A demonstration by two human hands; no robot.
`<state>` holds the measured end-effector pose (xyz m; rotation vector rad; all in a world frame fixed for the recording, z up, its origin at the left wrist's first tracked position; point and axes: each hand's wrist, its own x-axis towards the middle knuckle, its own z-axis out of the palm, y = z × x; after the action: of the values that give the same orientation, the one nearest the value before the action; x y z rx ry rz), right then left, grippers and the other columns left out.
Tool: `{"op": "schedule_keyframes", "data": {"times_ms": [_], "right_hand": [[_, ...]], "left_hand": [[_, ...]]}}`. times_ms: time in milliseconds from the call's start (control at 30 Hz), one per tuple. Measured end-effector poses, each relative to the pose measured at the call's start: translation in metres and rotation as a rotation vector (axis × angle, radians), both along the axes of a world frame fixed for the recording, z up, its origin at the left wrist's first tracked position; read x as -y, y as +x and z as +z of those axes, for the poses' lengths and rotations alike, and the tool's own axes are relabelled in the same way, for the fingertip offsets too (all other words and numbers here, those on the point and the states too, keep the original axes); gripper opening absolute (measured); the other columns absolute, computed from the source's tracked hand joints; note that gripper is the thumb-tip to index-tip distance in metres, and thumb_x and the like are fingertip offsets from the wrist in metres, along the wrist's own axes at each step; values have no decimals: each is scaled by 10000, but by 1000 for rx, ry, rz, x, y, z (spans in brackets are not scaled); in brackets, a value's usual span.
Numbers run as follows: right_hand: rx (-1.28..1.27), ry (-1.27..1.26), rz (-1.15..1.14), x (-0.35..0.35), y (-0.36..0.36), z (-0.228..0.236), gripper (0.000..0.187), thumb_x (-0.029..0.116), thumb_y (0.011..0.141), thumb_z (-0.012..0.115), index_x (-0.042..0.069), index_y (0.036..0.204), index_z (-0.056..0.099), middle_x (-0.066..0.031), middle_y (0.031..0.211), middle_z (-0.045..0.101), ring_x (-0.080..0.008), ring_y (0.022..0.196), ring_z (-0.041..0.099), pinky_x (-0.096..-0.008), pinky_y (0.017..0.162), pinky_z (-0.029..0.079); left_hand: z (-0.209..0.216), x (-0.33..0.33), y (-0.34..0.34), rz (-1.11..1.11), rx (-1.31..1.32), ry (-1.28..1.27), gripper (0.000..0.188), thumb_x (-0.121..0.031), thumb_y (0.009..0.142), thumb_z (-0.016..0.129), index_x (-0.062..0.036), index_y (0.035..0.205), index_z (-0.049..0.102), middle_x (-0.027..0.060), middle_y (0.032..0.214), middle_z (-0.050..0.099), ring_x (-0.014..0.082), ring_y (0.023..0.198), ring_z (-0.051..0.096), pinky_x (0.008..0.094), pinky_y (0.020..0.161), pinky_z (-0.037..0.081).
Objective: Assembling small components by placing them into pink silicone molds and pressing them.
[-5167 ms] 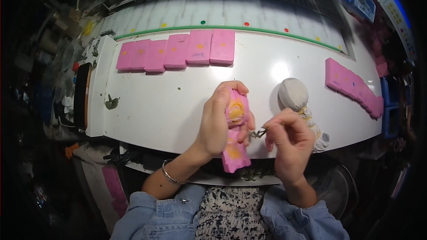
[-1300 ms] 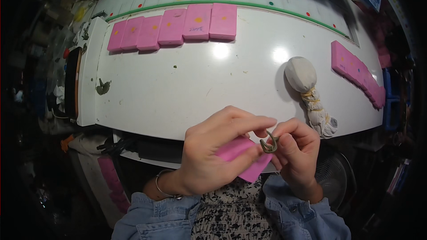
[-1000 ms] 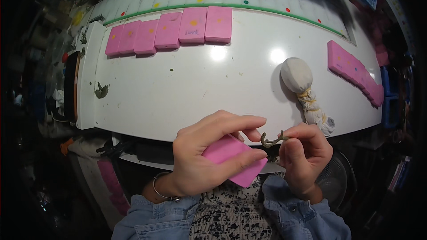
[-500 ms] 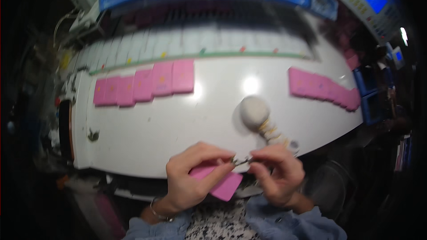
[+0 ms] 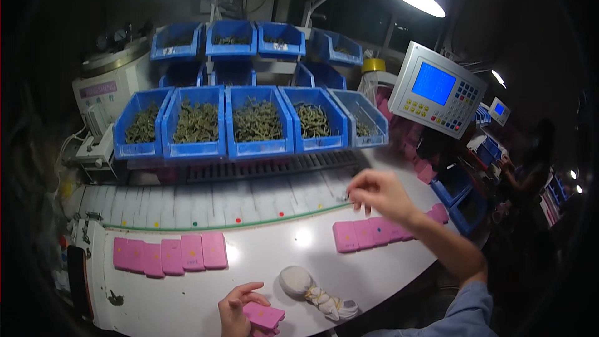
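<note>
My left hand [image 5: 234, 312] is at the front edge of the table, its fingers curled round a small pink block [image 5: 264, 315]; under that block another pink edge shows. My right hand [image 5: 380, 195] reaches forward over the far right of the table. Its fingertips are pinched together at a small greyish piece that I cannot make out. Below that hand lies an overlapping row of pink blocks [image 5: 365, 234]. Closer to me, between the hands, a round-headed pouch [image 5: 296, 281] of pale cloth, bound with yellowish bands, rests on the white table [image 5: 249, 262].
Another row of pink blocks [image 5: 170, 256] lies at left, near a small dark green scrap [image 5: 116, 299]. White slots with a green front strip [image 5: 218, 224] cross the table. Behind stand blue bins [image 5: 259, 150] of greenish pieces. A keypad console [image 5: 437, 87] stands right; a person [image 5: 530, 168] is beyond.
My right hand has left my left hand and moved forward and right over the table. My left hand keeps the pink block, now lower left in view. The view has tilted up, showing the bins.
</note>
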<state>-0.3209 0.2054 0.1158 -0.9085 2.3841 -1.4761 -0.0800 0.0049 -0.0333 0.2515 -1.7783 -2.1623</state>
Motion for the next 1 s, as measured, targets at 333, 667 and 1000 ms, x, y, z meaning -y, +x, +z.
{"op": "schedule_keyframes", "data": {"times_ms": [333,667,1000], "right_hand": [[-543,-284,-397,56,-244,112,439,-77,700,501,69,1094,625,-195,1003,639,-223,774,666,-289,634,537],[-94,85,411,56,62,-36,224,90,813,605,43,1032,606,-125,951,622,-273,867,610,-343,737,497],[378,-336,477,54,134,-79,257,200,951,421,-8,936,571,-83,971,489,-96,667,488,-225,555,420]], "left_hand": [[-4,-4,-2,-43,42,85,878,-708,789,319,55,1191,478,76,728,613,158,553,625,252,463,522],[3,0,3,3,219,311,892,-700,840,100,28,1173,492,92,753,611,147,656,599,236,575,497],[64,-19,-4,-172,183,35,1273,-918,486,111,-32,1398,186,120,685,578,144,449,506,249,404,425]]}}
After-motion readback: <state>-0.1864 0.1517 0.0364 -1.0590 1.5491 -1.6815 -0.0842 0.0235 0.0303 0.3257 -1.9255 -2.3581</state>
